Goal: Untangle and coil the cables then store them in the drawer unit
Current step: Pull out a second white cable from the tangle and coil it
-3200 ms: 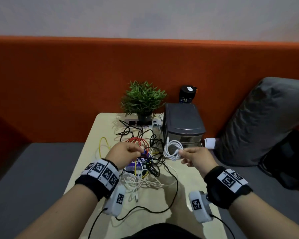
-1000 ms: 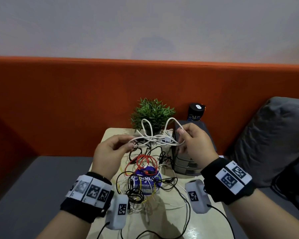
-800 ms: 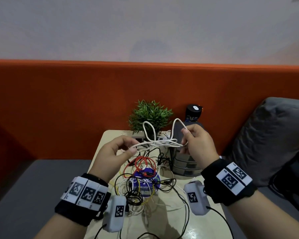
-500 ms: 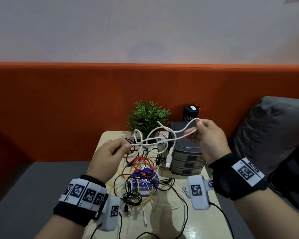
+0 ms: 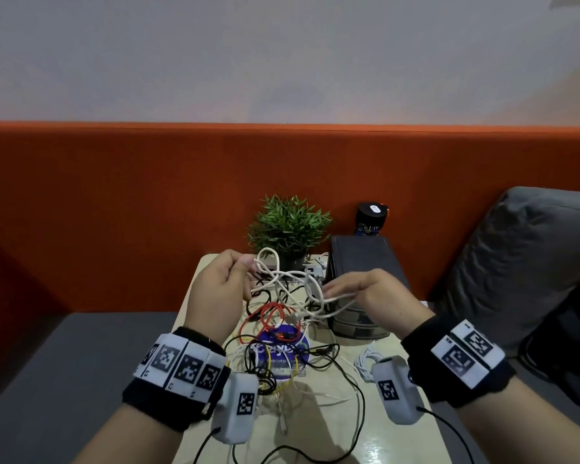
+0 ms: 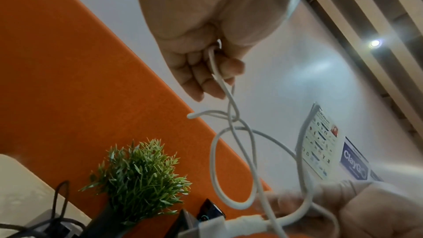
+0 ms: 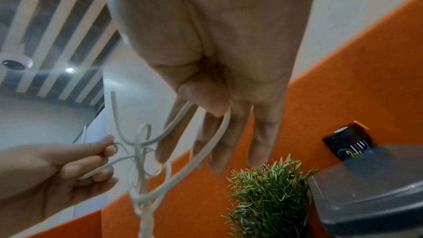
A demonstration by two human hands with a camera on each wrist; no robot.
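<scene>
A tangled white cable (image 5: pixel 295 272) hangs in loose knotted loops between my two hands above the table. My left hand (image 5: pixel 245 266) pinches one strand of the white cable (image 6: pixel 213 155) with curled fingers. My right hand (image 5: pixel 335 291) reaches left with straight fingers, its thumb pinning a loop of the white cable (image 7: pixel 213 142) against them. The dark grey drawer unit (image 5: pixel 362 259) stands shut just behind my right hand. Below lies a pile of black, red, yellow and white cables (image 5: pixel 272 329).
The pile covers a round blue disc (image 5: pixel 282 349) on the beige table (image 5: pixel 315 430). A small coiled white cable (image 5: pixel 365 361) lies by the drawer unit's front. A potted plant (image 5: pixel 288 226) and a black cylinder (image 5: pixel 370 219) stand at the back. A grey cushion (image 5: pixel 533 262) is right.
My right hand has dropped from above the drawer unit and moved left toward my left hand, its fingers straightening. The left hand has risen a little. The cable loops have gone slack.
</scene>
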